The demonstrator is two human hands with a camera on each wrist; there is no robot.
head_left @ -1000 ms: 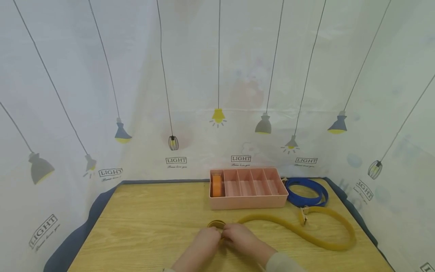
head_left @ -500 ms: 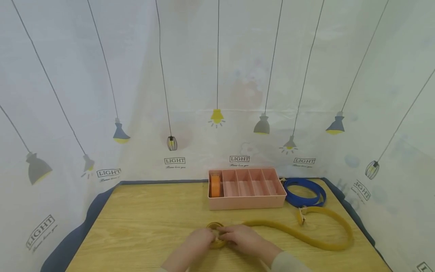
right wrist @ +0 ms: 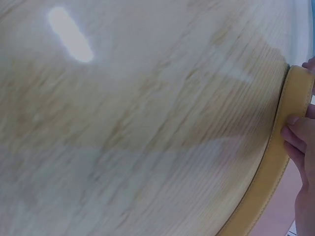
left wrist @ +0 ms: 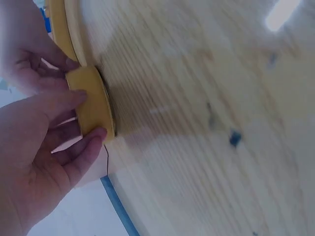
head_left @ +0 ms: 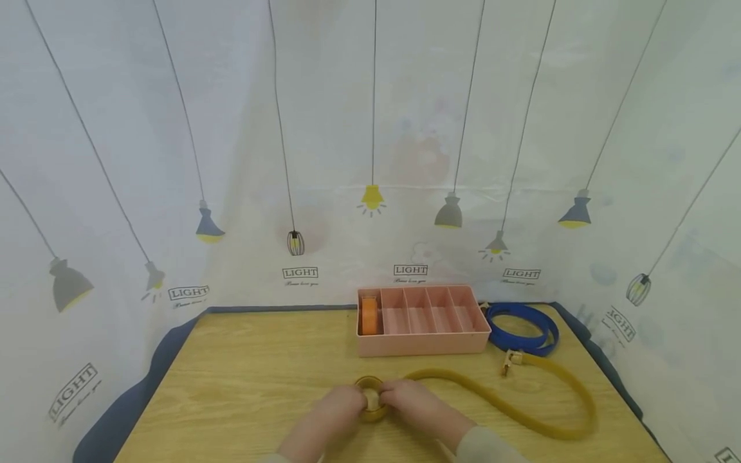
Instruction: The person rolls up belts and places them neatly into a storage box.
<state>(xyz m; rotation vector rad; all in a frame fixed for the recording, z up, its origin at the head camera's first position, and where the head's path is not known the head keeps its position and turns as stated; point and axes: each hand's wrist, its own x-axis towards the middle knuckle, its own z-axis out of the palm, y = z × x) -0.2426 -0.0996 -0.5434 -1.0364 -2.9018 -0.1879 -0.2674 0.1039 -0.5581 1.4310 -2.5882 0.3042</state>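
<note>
A yellow stitched belt (head_left: 492, 388) lies across the table, its near end wound into a round coil (head_left: 371, 417) standing on edge or flat between the hands; which of these is hard to tell. My left hand (head_left: 346, 405) holds the coil's left side, thumb and fingers on the strap (left wrist: 91, 105) in the left wrist view. On the coil's right side, my right hand (head_left: 410, 397) pinches the strap (right wrist: 290, 105) between thumb and fingers. From there the belt curves right to its metal buckle (head_left: 512, 360).
A pink divided box (head_left: 422, 345) stands at the back, with an orange rolled strap (head_left: 368, 316) in its leftmost compartment. Beside it on the right lies a coiled blue belt (head_left: 547, 321). A printed sheet (head_left: 324, 128) hangs behind the wooden table (head_left: 243, 366).
The coil shows as a fuller ring between the hands. The belt's free loop and buckle at the right have shifted slightly. My hands stay around the coil.
</note>
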